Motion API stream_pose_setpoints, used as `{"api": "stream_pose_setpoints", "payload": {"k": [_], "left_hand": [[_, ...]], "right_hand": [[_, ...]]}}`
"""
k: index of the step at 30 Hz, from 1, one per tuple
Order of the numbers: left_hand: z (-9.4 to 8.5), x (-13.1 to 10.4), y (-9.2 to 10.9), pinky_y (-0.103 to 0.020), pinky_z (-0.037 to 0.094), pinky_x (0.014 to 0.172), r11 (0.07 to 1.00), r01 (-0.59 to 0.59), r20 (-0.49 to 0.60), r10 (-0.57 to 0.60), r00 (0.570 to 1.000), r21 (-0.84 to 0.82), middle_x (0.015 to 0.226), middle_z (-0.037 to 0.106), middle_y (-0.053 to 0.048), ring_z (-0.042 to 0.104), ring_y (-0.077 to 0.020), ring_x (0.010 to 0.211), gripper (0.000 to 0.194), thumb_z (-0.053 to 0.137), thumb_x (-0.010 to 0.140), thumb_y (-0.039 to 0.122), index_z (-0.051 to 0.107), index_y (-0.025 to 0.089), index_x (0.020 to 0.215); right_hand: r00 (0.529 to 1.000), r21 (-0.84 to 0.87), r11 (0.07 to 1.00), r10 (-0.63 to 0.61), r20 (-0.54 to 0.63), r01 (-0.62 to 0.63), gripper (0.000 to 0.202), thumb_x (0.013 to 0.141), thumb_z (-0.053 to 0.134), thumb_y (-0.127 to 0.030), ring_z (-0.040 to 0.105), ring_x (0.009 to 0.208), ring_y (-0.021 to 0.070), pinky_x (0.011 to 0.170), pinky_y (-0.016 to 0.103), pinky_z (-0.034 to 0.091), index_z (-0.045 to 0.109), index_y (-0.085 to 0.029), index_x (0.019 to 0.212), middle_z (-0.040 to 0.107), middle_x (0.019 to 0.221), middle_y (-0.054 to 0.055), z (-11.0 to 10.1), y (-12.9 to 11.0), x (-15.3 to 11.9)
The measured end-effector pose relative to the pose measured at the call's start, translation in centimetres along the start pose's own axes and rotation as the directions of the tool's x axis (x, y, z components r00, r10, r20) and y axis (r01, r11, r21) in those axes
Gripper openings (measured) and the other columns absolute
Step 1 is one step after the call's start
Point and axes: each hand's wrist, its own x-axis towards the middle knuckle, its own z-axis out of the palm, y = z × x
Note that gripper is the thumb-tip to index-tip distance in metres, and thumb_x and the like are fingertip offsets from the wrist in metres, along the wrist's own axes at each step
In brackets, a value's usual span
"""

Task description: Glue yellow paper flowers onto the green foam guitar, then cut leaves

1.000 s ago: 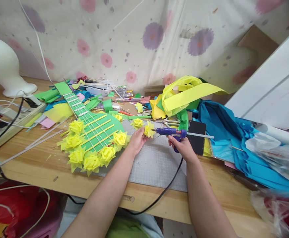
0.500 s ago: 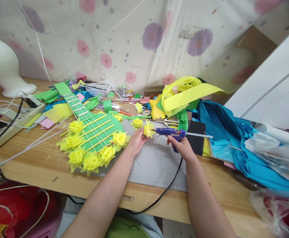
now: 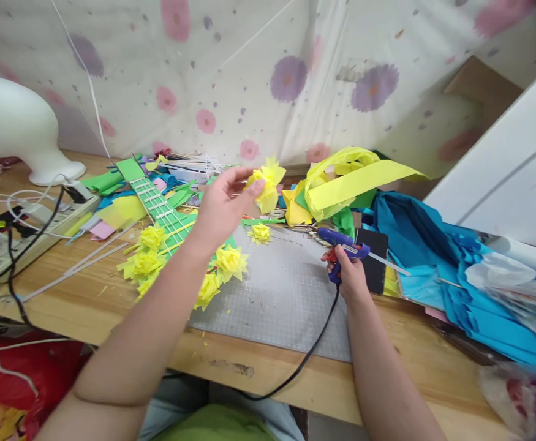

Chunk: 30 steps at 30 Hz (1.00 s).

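Observation:
My left hand (image 3: 227, 205) is raised over the back of the work mat and pinches a yellow paper flower (image 3: 269, 184) between thumb and fingers. My right hand (image 3: 348, 269) is closed round the handle of a purple glue gun (image 3: 341, 242), its nozzle pointing left and a pale glue stick jutting from its rear. A green paper guitar (image 3: 162, 205) with white strings lies at the left, its lower rim edged with several yellow paper flowers; my left forearm hides part of its body. Another yellow flower (image 3: 260, 233) rests on the grey cutting mat (image 3: 277, 294).
Yellow crepe paper (image 3: 350, 190) is heaped at the back, beside blue paper (image 3: 415, 239) on the right. A black phone-like slab (image 3: 373, 257) lies behind the glue gun. At the left are a power strip (image 3: 65, 223) with cables and a white foam head (image 3: 15, 128).
My left hand has lifted the yellow flower up and away from the glue gun's nozzle. My right hand has moved slightly right and down with the glue gun, which is tilted more.

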Motion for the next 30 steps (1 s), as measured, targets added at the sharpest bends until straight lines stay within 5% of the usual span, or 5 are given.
{"api": "stream_pose_setpoints", "payload": {"k": [3, 6, 12, 18, 30], "left_hand": [[-2.3, 1.8, 0.2, -0.031, 0.046, 0.083, 0.906, -0.042, 0.025, 0.034, 0.999, 0.422, 0.101, 0.065, -0.004, 0.058, -0.0176, 0.094, 0.033, 0.067, 0.068, 0.036, 0.063, 0.020, 0.097], [-3.7, 2.6, -2.1, -0.033, 0.045, 0.084, 0.697, -0.001, 0.093, -0.094, 0.991, 0.717, 0.100, 0.066, -0.004, 0.059, -0.0208, 0.094, 0.032, 0.067, 0.065, 0.038, 0.065, 0.020, 0.092], [-4.6, 2.4, -5.7, -0.030, 0.045, 0.076, 0.430, 0.072, 0.083, -0.331, 0.940, 0.900, 0.101, 0.067, -0.003, 0.061, -0.0217, 0.090, 0.036, 0.061, 0.067, 0.048, 0.065, 0.022, 0.092], [-4.7, 1.8, -6.6, -0.030, 0.043, 0.074, 0.415, -0.043, 0.186, -0.310, 0.932, 0.909, 0.102, 0.065, -0.005, 0.059, -0.0231, 0.092, 0.036, 0.059, 0.070, 0.049, 0.065, 0.021, 0.092], [-5.5, 1.4, -8.1, -0.028, 0.043, 0.073, 0.424, -0.066, 0.231, -0.351, 0.907, 0.903, 0.105, 0.064, -0.006, 0.058, -0.0219, 0.093, 0.039, 0.057, 0.071, 0.051, 0.062, 0.020, 0.094]], "right_hand": [[1.000, 0.022, 1.000, 0.021, -0.019, -0.021, 0.038, 0.066, 0.068, -0.051, 0.041, 0.043, 0.0058, 0.038, 0.020, 0.036, 0.057, -0.016, 0.060, 0.061, 0.062, 0.002, 0.3, 0.0, 0.0], [0.999, 0.033, 0.999, 0.031, -0.035, -0.030, 0.038, 0.065, 0.069, -0.051, 0.041, 0.042, 0.0053, 0.037, 0.019, 0.036, 0.058, -0.015, 0.059, 0.061, 0.061, 0.002, 0.3, 0.2, 0.1], [0.997, 0.023, 0.999, 0.031, -0.069, -0.029, 0.037, 0.066, 0.068, -0.050, 0.041, 0.040, 0.0048, 0.036, 0.019, 0.035, 0.058, -0.014, 0.061, 0.062, 0.061, 0.003, -0.1, 0.9, 0.3], [0.997, 0.033, 0.999, 0.033, -0.076, -0.030, 0.035, 0.067, 0.068, -0.049, 0.041, 0.041, 0.0051, 0.037, 0.020, 0.036, 0.058, -0.015, 0.062, 0.062, 0.062, 0.002, 0.0, 0.8, 0.3], [0.997, 0.043, 0.999, 0.030, -0.076, -0.027, 0.034, 0.067, 0.068, -0.048, 0.041, 0.041, 0.0049, 0.037, 0.020, 0.036, 0.058, -0.016, 0.063, 0.062, 0.061, 0.002, 0.0, 0.8, 0.3]]}}
